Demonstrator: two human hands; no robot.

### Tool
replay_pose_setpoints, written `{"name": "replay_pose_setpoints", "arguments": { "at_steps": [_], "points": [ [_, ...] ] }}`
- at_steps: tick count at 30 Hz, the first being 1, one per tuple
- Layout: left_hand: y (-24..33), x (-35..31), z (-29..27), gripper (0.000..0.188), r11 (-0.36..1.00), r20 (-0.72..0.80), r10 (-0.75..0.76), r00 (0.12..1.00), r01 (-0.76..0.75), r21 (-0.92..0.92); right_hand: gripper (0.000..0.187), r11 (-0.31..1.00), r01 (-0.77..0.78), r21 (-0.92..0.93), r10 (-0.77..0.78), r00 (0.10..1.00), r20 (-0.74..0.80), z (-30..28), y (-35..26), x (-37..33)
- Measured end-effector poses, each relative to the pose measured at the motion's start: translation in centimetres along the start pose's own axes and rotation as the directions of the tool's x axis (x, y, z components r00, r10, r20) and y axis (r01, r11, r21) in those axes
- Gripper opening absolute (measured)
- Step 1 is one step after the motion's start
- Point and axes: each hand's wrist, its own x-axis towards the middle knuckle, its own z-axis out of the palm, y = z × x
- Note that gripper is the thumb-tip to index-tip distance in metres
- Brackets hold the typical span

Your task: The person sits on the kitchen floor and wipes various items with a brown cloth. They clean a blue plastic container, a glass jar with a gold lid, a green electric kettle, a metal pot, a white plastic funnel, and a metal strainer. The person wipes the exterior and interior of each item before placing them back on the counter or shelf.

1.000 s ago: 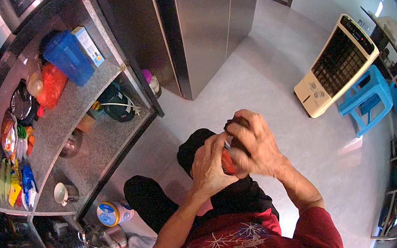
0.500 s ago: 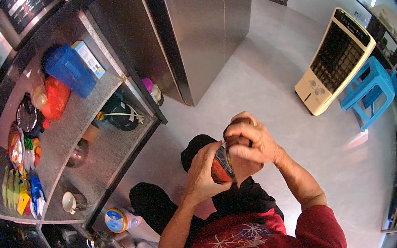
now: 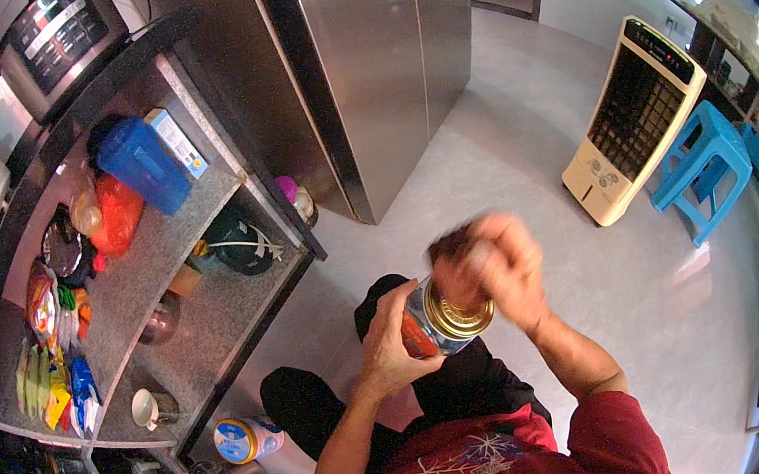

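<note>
My left hand [image 3: 389, 351] is wrapped round a jar [image 3: 418, 328] with a red and dark side and a gold metal lid [image 3: 463, 320]. The jar is tilted, its lid turned toward my right hand. My right hand [image 3: 510, 268], smeared by motion, is closed on a crumpled brown thing [image 3: 455, 256], perhaps a cloth or scrubber; its kind is too blurred to tell. That brown thing lies over the far edge of the lid, hiding part of it. Both hands are above my lap.
Open shelves on the left hold a blue jug [image 3: 143, 165], a red bag [image 3: 116, 214], several food packets and a mug [image 3: 151, 408]. A round tub [image 3: 237, 441] stands on the floor beside them. A steel fridge [image 3: 377, 74] stands ahead; an air cooler [image 3: 630, 122] and blue stool [image 3: 704, 165] are right.
My right hand has moved slightly to the right with the brown thing, and the gold lid now shows. The left hand keeps its hold on the jar. The view has shifted a little.
</note>
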Motion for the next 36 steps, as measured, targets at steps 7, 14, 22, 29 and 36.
{"name": "replay_pose_setpoints", "arguments": {
  "at_steps": [7,14,22,29,36],
  "points": [
    [-1.2,-1.2,1.1,0.089,0.999,-0.01,0.005,1.0,-0.004,0.032,0.041,0.856,0.375,-0.355,-0.174,0.857,0.486,0.7,-0.6,-1.6],
    [-1.0,-1.5,0.8,0.091,0.998,0.0,0.041,0.999,-0.041,0.039,0.027,0.864,0.356,-0.356,-0.194,0.887,0.418,1.0,1.1,-0.4],
    [-0.4,-0.8,0.7,0.097,0.996,-0.077,-0.008,0.997,0.001,-0.093,0.026,0.881,-0.333,0.335,0.285,0.94,0.185,-0.4,1.7,0.3],
    [-3.3,-1.0,0.0,0.101,0.769,-0.197,-0.102,0.975,-0.049,-0.637,0.024,0.949,0.267,0.167,-0.277,0.96,0.041,3.6,1.8,-4.1],
    [-5.1,-3.2,-0.9,0.104,0.554,-0.127,-0.284,0.95,0.055,-0.83,0.024,0.96,-0.146,0.241,0.137,0.989,0.053,5.7,3.6,-2.3]
  ]
}}
